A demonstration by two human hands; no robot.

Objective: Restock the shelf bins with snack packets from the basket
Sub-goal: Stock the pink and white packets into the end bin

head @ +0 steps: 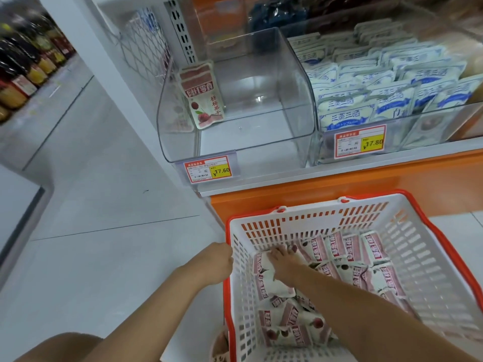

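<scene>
— So where are the snack packets (376,244)?
— Nearly all are down in the basket (313,220) on the floor (104,205), lying flat in a jumble. The far row has its long axes running toward the shelf (261,178); the nearer ones are skewed all ways.
— And the hands?
— Inside the basket, the right hand (283,265) has its fingers spread and fairly straight, resting on packets at the left side. Outside, the left hand (219,259) sits against the basket's left wall. Its fingers are hidden, so I cannot tell if it grips.
— Anything in the clear bin (261,100)?
— A few matching packets (203,95) stand upright, long axis vertical, leaning on its left wall. The neighbouring bin (431,129) is full of blue-and-white packets (392,100).
</scene>
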